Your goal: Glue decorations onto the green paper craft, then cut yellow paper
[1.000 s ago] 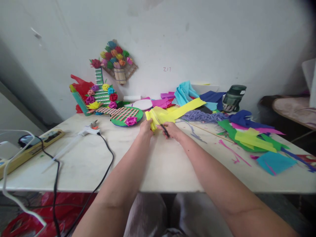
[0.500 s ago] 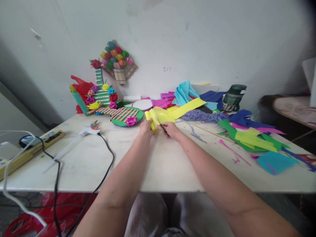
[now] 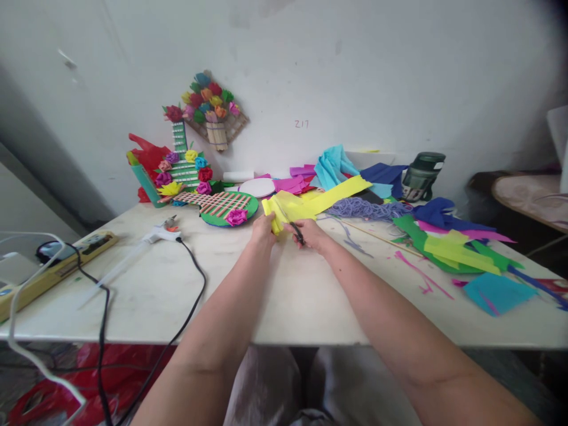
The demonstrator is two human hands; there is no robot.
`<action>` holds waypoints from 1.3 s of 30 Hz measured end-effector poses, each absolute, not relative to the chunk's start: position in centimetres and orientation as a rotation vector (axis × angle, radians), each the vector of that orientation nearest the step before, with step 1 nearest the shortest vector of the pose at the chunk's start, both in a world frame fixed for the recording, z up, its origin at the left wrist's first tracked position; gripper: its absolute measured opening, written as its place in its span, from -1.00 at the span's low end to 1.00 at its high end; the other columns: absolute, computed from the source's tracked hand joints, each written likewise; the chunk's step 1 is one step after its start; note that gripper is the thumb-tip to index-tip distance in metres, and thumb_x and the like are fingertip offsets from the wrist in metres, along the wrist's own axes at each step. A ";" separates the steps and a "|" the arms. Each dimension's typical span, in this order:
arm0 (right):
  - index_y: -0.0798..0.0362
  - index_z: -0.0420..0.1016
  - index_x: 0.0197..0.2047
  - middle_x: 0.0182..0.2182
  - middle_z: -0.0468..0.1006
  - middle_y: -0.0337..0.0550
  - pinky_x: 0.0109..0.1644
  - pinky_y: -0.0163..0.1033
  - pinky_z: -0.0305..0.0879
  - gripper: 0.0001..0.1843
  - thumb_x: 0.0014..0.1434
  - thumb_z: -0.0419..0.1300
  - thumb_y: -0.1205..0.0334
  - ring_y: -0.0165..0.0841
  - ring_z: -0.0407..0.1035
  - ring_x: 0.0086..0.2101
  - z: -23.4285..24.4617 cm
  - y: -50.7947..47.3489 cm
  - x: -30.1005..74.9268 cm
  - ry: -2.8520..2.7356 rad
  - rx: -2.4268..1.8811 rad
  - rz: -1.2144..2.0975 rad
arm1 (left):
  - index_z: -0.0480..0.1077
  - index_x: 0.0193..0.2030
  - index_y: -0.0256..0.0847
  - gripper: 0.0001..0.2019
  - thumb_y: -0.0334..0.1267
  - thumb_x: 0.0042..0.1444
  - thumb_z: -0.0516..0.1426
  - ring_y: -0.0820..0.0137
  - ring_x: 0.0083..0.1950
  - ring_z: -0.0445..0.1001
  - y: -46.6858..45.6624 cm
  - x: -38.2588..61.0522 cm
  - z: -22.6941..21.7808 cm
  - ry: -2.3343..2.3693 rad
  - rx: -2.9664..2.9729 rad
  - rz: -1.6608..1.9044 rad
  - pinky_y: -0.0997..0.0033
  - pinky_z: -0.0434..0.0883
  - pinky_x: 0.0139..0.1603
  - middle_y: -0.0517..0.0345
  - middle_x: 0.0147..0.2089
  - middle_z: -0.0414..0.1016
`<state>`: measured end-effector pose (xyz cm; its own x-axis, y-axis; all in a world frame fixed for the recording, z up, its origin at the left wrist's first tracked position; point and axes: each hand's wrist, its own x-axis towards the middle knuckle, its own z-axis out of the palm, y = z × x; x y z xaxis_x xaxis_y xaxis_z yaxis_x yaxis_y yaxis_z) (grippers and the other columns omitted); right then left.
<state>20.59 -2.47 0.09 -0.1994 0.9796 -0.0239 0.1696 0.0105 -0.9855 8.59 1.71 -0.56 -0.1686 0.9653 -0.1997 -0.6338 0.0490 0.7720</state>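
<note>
My left hand [image 3: 265, 228] is closed on the near left end of a folded strip of yellow crepe paper [image 3: 293, 205]. The sheet stretches back and right across the table toward the paper pile. In my right hand [image 3: 311, 235] is a pair of black-handled scissors [image 3: 297, 233], fingers round the handles. Its blades lie at the yellow paper beside the folded end; how far they reach into it cannot be made out. Left of my left hand lies a green guitar-shaped craft [image 3: 228, 204] with wooden sticks and a pink paper flower.
A white glue gun [image 3: 162, 234] and its black cable lie at left, near a yellow power strip [image 3: 66, 269]. Coloured paper scraps [image 3: 461, 242], purple yarn [image 3: 368, 208] and a thin stick [image 3: 381, 238] lie at right. A dark green bottle [image 3: 423, 176] stands at the back.
The scissors in my right hand have turned slightly, and their handles show more apart now. My left hand keeps its hold on the yellow paper. The whole view has shifted very slightly.
</note>
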 end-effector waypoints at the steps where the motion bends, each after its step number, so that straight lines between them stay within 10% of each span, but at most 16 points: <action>1: 0.13 0.34 -0.50 -0.76 0.30 -0.36 -0.77 -0.47 0.04 -0.64 -0.04 0.29 0.00 -0.59 0.11 -0.80 0.3 -2.6 20.7 -1.474 -1.229 1.295 | 0.35 -0.25 -0.34 -0.86 -0.50 0.04 0.04 0.36 -0.43 0.48 1.7 8.6 -0.5 0.911 0.496 1.505 0.32 0.44 -0.31 0.04 -0.41 0.46; 39: 0.08 0.31 -0.43 -0.78 0.26 -0.43 -0.75 -0.45 0.07 -0.72 -0.05 0.29 0.09 -0.56 0.11 -0.80 -0.1 -1.7 20.5 -1.496 -1.201 1.152 | 0.36 -0.25 -0.35 -0.85 -0.51 0.04 0.03 0.37 -0.46 0.48 1.1 9.0 -0.1 0.836 0.565 1.524 0.36 0.43 -0.34 0.05 -0.46 0.47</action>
<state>20.46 -1.69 -0.12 -0.1522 0.9853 0.0780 0.1768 0.1048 -0.9786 8.98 1.06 -0.08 -0.1345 0.9837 -0.1191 -0.6290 0.0081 0.7773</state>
